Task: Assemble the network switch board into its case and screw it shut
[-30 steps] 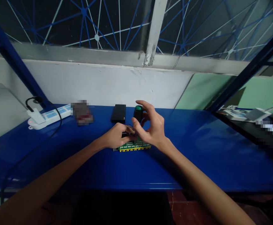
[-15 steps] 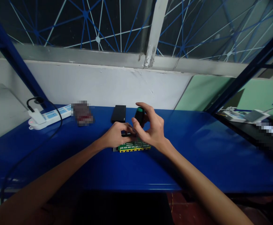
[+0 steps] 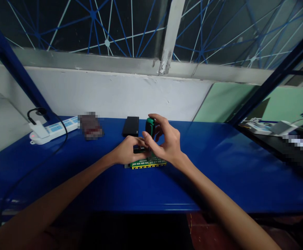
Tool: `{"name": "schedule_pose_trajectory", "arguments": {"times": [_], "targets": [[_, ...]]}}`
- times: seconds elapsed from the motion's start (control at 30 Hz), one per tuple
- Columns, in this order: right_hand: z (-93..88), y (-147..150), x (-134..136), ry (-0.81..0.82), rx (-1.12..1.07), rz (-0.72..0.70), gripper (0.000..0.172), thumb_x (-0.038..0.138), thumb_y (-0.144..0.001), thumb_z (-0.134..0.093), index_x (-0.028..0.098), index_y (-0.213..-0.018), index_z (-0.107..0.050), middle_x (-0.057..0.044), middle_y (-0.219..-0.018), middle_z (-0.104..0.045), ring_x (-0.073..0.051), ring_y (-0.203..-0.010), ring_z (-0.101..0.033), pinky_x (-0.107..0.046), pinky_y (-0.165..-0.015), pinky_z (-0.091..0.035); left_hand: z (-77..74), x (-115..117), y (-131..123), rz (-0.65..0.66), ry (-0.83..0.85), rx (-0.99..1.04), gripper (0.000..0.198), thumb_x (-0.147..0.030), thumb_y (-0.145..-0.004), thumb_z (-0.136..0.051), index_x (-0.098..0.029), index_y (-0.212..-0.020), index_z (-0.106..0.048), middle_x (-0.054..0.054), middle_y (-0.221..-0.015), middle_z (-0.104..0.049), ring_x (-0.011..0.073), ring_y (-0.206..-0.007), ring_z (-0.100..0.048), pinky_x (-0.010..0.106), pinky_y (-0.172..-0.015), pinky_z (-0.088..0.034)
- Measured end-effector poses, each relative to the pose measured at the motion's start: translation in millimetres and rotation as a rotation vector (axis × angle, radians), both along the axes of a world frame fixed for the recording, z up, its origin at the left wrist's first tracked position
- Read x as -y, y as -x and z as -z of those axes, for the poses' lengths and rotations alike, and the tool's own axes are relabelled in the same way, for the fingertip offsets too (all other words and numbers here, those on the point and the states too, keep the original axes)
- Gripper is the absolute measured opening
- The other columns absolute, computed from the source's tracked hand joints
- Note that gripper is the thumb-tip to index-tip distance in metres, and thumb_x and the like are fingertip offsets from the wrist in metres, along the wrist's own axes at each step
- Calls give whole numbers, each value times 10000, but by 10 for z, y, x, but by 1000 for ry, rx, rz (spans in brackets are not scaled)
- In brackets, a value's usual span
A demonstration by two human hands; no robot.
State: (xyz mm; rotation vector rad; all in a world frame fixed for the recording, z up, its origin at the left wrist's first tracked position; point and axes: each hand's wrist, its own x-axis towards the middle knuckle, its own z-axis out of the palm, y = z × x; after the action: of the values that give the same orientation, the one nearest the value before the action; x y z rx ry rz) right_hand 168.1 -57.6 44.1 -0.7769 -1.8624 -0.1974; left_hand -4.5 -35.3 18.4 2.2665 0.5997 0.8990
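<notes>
A screwdriver (image 3: 149, 127) with a black and green handle stands nearly upright in my right hand (image 3: 168, 140), thumb on one side and curled fingers on the other. Its lower end points down at a green circuit board (image 3: 159, 160) with a yellow strip along the near edge. My left hand (image 3: 127, 150) is closed at the board's left part, its thumb lying across the board and its fingers bent over the far side. The fingertips come close to the screwdriver's shaft. Both hands hide much of the board and the screwdriver's tip.
Behind the hands lies a black flat box (image 3: 131, 126) on the blue table (image 3: 151, 194). To the left are a blurred-out item (image 3: 91, 125) and a white power strip (image 3: 55, 130) with a plugged-in black cable (image 3: 47, 151). Dark equipment (image 3: 273, 146) sits at the right edge.
The screwdriver's handle has turned and tilted slightly left, now showing more green. My right fingers have shifted a little with it, while my left hand stays at the board.
</notes>
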Motion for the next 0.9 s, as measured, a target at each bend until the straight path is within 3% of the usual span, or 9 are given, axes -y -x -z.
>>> {"name": "schedule_pose_trajectory", "arguments": {"times": [0.2, 0.37, 0.53, 0.77, 0.9], "targets": [[-9, 5, 13, -29, 1, 1, 390, 295, -875, -583, 207, -1243, -491, -4, -859, -633, -107, -574, -580, -275, -532, -498, 57, 1, -41, -90, 16, 100, 154, -279, -800, -688, -143, -756, -746, 52, -757, -745, 176, -713, -694, 285, -694, -554], [-8, 8, 4, -16, 31, 30, 392, 332, -893, -549, 195, -1256, -493, -27, -852, -643, -127, -610, -602, -283, -537, -511, 29, -7, -34, -42, 15, 90, 190, -278, -826, -659, -141, -719, -736, 58, -724, -734, 168, -675, -679, 291, -688, -558], [9, -1, -11, -33, 38, 29, 411, 325, -888, -562, 193, -1270, -487, -26, -865, -649, -127, -623, -602, -282, -549, -511, -5, 4, -17, 11, -8, -4, 184, -256, -859, -621, -134, -806, -747, 76, -797, -747, 183, -745, -695, 281, -684, -548], [4, 9, -6, -44, 32, 31, 405, 309, -883, -578, 182, -1257, -490, -16, -853, -637, -119, -611, -607, -271, -531, -502, -4, -2, -5, -118, -190, 136, 121, -195, -796, -678, -143, -698, -725, 31, -699, -716, 139, -673, -670, 243, -679, -535], [-12, 11, 3, -63, 49, 43, 395, 323, -890, -564, 192, -1254, -484, -17, -857, -648, -125, -611, -620, -274, -526, -502, -25, 2, -2, -128, -182, 123, 127, -181, -793, -650, -146, -685, -707, 24, -706, -718, 127, -637, -651, 232, -623, -521]]}}
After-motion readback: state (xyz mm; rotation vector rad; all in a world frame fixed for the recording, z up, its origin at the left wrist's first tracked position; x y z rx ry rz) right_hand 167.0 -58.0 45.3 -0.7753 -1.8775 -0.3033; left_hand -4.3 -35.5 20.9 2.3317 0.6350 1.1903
